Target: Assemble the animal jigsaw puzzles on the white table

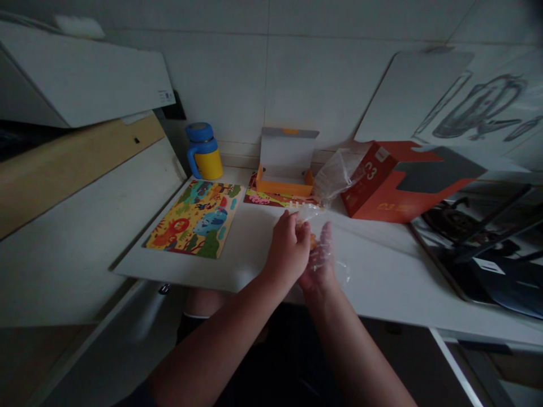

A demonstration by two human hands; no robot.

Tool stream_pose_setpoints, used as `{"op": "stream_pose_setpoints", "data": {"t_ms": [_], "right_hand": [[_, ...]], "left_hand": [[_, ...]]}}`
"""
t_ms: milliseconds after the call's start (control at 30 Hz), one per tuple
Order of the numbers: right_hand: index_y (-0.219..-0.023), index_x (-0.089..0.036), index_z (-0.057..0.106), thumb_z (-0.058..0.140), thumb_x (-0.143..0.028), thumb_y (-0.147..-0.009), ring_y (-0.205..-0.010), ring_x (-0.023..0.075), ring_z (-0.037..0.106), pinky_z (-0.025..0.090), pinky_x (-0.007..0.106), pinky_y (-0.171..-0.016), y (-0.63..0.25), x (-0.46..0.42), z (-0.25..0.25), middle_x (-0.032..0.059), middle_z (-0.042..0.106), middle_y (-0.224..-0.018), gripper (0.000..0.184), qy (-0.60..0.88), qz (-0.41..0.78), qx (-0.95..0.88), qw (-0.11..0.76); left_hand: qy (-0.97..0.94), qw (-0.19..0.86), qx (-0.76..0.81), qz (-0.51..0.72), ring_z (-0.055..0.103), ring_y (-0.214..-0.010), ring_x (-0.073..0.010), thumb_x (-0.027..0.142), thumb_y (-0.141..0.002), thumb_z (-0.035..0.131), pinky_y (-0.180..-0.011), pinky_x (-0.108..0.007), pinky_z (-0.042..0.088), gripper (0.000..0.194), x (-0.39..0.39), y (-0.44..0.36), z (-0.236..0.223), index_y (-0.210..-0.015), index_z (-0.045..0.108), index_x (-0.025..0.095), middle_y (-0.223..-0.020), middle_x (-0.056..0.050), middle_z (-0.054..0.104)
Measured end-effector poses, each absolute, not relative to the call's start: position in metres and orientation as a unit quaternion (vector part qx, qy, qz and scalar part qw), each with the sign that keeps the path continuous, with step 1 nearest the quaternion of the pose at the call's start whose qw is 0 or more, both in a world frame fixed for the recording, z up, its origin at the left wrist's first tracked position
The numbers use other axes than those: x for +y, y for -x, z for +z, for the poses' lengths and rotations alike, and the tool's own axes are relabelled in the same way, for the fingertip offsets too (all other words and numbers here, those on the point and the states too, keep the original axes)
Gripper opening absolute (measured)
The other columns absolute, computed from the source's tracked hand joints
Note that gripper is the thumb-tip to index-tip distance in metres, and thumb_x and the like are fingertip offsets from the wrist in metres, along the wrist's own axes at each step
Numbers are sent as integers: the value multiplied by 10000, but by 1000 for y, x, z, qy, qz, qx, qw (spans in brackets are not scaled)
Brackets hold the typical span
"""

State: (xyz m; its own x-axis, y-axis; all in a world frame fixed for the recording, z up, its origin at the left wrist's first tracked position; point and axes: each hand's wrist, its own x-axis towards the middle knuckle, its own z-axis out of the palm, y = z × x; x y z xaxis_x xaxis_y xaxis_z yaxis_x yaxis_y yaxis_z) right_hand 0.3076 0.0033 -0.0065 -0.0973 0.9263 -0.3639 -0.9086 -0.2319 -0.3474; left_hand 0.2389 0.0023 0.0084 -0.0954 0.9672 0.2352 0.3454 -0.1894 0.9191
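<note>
Above the white table, both hands meet at a clear plastic bag (314, 261) with small orange-yellow pieces (313, 242) showing through it. My left hand (289, 244) is closed, thumb and fingers pinching the bag's upper part. Under and beside the bag lies my right hand (319, 270), palm turned up, fingers partly curled and holding the bag from below. What exactly the pieces are is too blurred to tell. Just beyond the hands stands an orange box (285, 186) with its lid raised. It rests on a colourful picture board (265, 198), partly hidden by the box.
A jigsaw-like animal picture (195, 220) lies at left, with a blue-and-yellow mug (206, 155) behind it. Another crumpled clear bag (337, 172) sits by a large red box (382, 186). Dark equipment (487, 249) stands at right; a white carton (93, 73) is at upper left.
</note>
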Motion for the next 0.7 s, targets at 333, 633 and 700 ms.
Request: {"op": "stream_pose_setpoints", "data": {"t_ms": [333, 633, 700], "right_hand": [[-1133, -205, 792, 611, -425, -1043, -1164, 142, 752, 548, 253, -1095, -295, 4, -17, 36, 831, -1086, 299, 251, 704, -31, 664], [-1073, -243, 783, 643, -348, -970, -1094, 129, 768, 579, 237, -1040, -292, 10, -24, 1, 836, -1054, 203, 264, 671, -39, 691], [-1061, -243, 782, 651, -363, -964, -1049, 149, 780, 611, 260, -992, -294, 7, -20, 3, 837, -1026, 203, 265, 679, -46, 683]], "left_hand": [[-439, 451, 478, 612, 509, -1532, -304, 101, -884, 755, -1377, -436, 218, 180, 4, -243, 25, -948, 810, 260, -1375, -107, 741], [-463, 459, 484, 584, 619, -1416, -313, 158, -901, 778, -1324, -423, 328, 120, 10, -240, 23, -919, 825, 267, -1279, -100, 786], [-488, 442, 493, 568, 664, -1334, -318, 264, -960, 749, -1285, -427, 372, 70, 14, -234, 25, -936, 815, 263, -1215, -110, 794]]}}
